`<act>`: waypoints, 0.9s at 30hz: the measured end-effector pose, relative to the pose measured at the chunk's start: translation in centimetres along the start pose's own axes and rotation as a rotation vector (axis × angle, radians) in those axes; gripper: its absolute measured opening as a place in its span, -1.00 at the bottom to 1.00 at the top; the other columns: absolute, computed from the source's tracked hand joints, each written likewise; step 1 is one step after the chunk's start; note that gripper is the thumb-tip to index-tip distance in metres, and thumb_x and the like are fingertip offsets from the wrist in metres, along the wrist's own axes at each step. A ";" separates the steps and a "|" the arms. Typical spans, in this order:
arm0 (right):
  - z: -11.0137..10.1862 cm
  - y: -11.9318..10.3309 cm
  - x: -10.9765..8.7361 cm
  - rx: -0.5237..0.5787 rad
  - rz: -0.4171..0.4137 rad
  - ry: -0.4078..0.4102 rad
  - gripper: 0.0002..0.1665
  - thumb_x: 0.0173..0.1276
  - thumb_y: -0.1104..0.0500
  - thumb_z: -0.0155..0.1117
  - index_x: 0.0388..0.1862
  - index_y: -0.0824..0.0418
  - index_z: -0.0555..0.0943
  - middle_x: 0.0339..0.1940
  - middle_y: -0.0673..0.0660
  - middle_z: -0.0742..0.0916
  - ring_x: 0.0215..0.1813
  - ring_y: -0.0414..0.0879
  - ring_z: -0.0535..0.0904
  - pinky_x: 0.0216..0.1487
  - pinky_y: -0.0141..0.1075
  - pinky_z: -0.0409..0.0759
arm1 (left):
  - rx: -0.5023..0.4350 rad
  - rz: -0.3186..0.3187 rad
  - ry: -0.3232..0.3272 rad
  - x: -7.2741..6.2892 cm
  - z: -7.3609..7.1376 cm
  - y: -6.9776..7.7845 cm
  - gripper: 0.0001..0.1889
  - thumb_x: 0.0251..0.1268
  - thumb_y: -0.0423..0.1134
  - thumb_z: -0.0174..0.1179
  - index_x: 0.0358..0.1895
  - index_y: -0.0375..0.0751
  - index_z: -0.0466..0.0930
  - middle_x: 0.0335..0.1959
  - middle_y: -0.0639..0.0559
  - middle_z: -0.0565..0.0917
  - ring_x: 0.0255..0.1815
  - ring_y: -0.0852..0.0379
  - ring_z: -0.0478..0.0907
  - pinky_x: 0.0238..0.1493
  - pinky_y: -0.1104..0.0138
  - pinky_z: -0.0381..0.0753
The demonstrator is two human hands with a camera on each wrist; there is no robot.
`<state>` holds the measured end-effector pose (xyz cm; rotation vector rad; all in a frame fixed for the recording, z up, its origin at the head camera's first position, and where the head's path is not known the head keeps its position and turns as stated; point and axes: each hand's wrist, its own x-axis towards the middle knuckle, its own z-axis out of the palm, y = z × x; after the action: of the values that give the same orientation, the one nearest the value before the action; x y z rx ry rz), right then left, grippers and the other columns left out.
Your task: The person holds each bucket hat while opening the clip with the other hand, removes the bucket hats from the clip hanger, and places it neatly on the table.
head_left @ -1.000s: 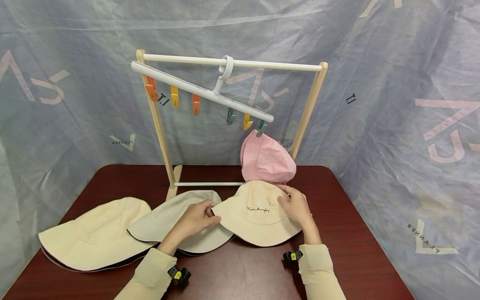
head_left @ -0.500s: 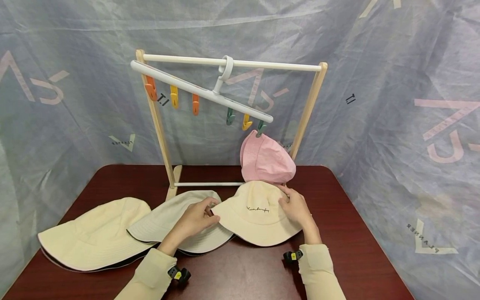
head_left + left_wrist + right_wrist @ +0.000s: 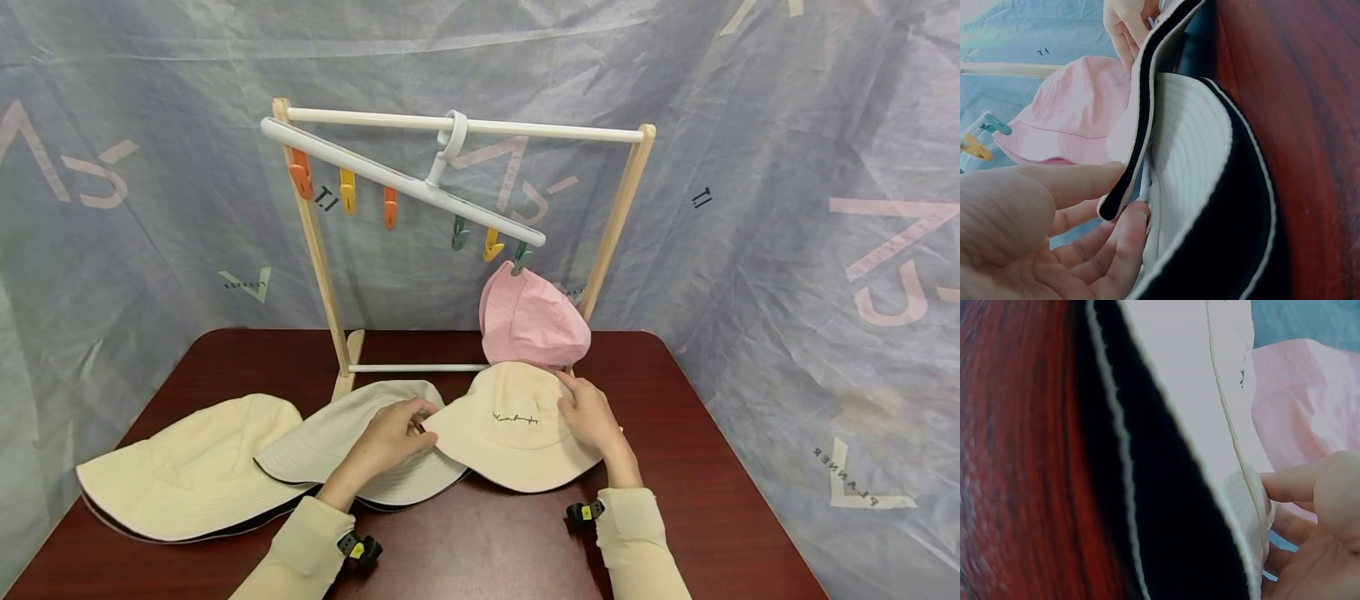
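Observation:
A cream bucket hat (image 3: 517, 429) with dark script on its crown lies tilted on the table, its dark lining showing in the right wrist view. My left hand (image 3: 388, 437) pinches its left brim between thumb and fingers; in the left wrist view the black-lined brim edge (image 3: 1141, 119) sits between them. On the other side, my right hand (image 3: 592, 412) holds the crown's right side, thumb (image 3: 1294, 481) against the fabric and fingers partly hidden behind. A pale grey bucket hat (image 3: 352, 425) lies under my left hand. Farther left is another cream bucket hat (image 3: 202, 467).
Behind, a wooden rack (image 3: 626, 200) carries a white clip hanger (image 3: 375, 171), tilted down to the right. A pink bucket hat (image 3: 536, 321) hangs from its rightmost green clip (image 3: 521, 257). Orange, yellow and green clips line the hanger. The dark red table (image 3: 480, 550) extends in front.
Both hands and the cream bucket hat stay nearly still. The hanger and pink hat sway very slightly.

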<state>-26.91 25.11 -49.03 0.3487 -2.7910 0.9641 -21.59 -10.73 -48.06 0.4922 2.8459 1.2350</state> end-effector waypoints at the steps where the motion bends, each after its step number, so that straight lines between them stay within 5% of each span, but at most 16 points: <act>1: 0.0 0.0 0.0 -0.001 0.001 -0.001 -0.38 0.54 0.36 0.21 0.55 0.38 0.44 0.33 0.49 0.62 0.44 0.42 0.49 0.41 0.29 0.46 | 0.001 -0.001 0.001 0.0 0.0 0.0 -0.66 0.39 -0.27 0.44 0.19 -0.09 0.71 -0.08 0.00 0.74 -0.16 0.16 0.62 -0.14 0.21 0.63; 22: 0.1 0.1 -0.3 -0.004 -0.011 -0.046 -0.35 0.59 0.36 0.11 0.61 0.41 0.33 0.42 0.53 0.54 0.47 0.42 0.45 0.44 0.30 0.41 | 0.009 0.005 -0.004 0.0 0.5 -0.4 -0.71 0.35 -0.30 0.46 0.10 -0.16 0.72 -0.13 0.03 0.71 -0.17 0.13 0.58 -0.11 0.21 0.60; 27: 0.1 -0.1 -0.4 -0.032 0.040 -0.070 -0.35 0.62 0.30 0.09 0.64 0.32 0.33 0.45 0.49 0.51 0.45 0.50 0.40 0.32 0.48 0.38 | 0.000 -0.001 -0.009 0.0 0.5 -0.6 -0.70 0.35 -0.30 0.46 0.11 -0.17 0.72 -0.14 0.03 0.69 -0.20 0.14 0.57 -0.12 0.22 0.59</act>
<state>-26.49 25.10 -49.14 0.3293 -2.8834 0.9314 -21.71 -10.75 -48.81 0.4952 2.8378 1.2296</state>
